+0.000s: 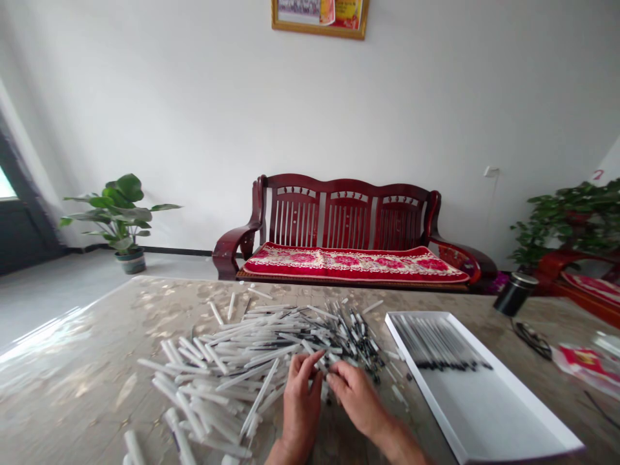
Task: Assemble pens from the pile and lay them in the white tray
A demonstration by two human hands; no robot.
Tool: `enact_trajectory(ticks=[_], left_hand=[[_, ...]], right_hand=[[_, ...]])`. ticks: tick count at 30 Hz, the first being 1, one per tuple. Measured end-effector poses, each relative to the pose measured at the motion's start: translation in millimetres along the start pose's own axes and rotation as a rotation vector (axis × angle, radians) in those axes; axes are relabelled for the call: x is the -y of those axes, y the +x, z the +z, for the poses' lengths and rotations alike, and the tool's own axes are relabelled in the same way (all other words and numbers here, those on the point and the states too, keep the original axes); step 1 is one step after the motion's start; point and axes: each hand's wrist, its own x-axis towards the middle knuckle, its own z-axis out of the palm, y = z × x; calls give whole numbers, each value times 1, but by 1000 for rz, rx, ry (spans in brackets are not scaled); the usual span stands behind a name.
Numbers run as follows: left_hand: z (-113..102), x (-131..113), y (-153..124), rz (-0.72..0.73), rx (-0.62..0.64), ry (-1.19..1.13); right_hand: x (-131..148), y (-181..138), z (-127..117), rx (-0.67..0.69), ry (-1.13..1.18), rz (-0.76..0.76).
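Observation:
A big heap of white pen barrels (227,368) and dark pen parts (356,339) covers the middle of the marble-patterned table (87,381). My left hand (300,403) and my right hand (356,394) meet at the near edge of the heap, fingertips pinched together on a small pen part that I cannot make out clearly. A white tray (489,400) to the right of my hands holds a row of assembled pens (438,342) at its far end.
A black cylindrical container (514,294), a dark cord (533,339) and a red packet (588,361) lie at the table's right. Behind the table stand a red wooden bench (349,239) and potted plants (121,216) by the wall.

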Motion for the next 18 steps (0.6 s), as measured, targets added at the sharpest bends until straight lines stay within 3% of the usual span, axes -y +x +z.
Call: enact_trajectory(ticks=[3,5,7,10,13,18], left_hand=[[-2,0,0,29,13,54],[-3,1,2,31,2,62],[-3,2,3,26,-17,47],[-1,2,3,-10,-53,-40],[2,-2,1,-173,-79,-160],[7,-6,1,-425,-38,-370]], right_hand=[[-1,-14,2,85,255,163],[-5,-14,-8,106,273,223],[-12,-6,-28,11,86,175],[-29,11,-65,-225,-497,117],[-46,21,-92,-202,-893,248],[-58,21,-100,-139,-1004,316]])
